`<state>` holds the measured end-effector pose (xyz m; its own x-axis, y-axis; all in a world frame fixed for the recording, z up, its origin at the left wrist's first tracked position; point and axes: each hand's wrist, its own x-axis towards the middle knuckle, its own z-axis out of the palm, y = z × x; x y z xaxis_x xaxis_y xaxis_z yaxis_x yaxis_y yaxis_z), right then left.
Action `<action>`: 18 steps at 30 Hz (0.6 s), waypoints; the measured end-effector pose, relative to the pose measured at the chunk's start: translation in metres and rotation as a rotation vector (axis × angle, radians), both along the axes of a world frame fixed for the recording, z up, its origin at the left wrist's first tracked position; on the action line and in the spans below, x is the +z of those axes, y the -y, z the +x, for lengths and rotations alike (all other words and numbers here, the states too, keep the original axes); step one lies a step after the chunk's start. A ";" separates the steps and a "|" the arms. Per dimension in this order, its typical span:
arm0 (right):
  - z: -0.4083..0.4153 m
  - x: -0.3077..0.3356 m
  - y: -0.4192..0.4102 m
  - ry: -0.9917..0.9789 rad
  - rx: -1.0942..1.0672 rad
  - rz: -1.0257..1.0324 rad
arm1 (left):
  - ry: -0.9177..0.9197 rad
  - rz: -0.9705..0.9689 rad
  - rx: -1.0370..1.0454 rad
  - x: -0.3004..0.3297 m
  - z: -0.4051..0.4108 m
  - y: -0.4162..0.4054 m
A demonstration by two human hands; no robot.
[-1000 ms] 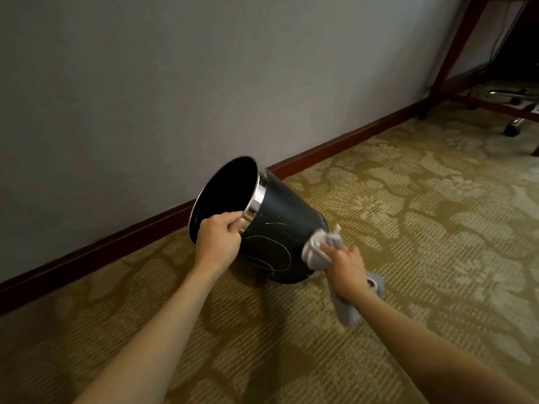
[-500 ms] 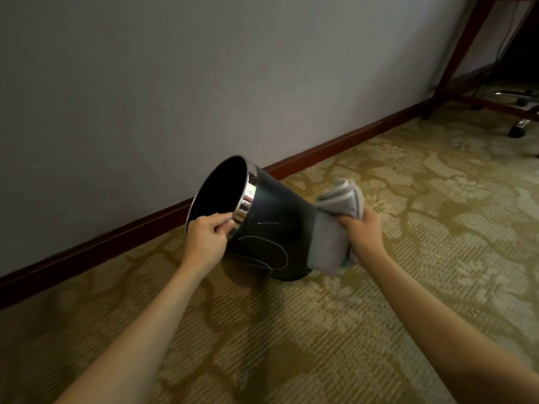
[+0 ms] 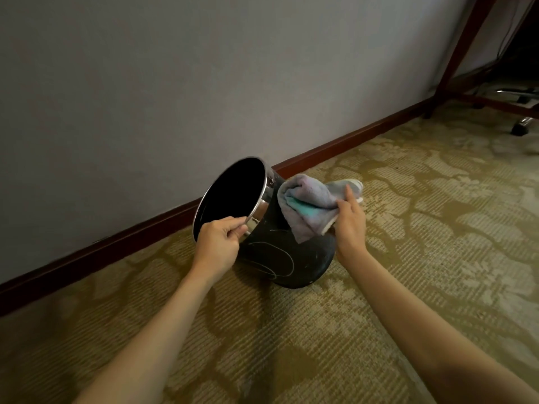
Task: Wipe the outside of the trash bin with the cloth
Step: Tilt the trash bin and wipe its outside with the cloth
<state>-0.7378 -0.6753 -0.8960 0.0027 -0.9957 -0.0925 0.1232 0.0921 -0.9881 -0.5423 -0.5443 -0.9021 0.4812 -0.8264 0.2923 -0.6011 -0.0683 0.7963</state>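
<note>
A black trash bin with a shiny metal rim is tilted on the carpet, its mouth turned toward the wall and me. White scribbled lines mark its lower side. My left hand pinches the rim at its near edge and holds the bin tilted. My right hand grips a bunched grey cloth with teal patches and presses it on the bin's upper side, just behind the rim. The bin's far side is hidden.
A grey wall with a dark red baseboard runs just behind the bin. Patterned olive carpet covers the floor. At the far right stand a dark red table frame and a chair's wheeled base.
My right hand has carried the cloth from the bin's base up over its side to the part near the rim. My left hand keeps its hold on the rim.
</note>
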 end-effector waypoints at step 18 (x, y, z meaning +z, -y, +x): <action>0.017 -0.016 -0.004 -1.222 0.049 -0.836 | -0.029 0.016 0.130 -0.002 0.017 -0.018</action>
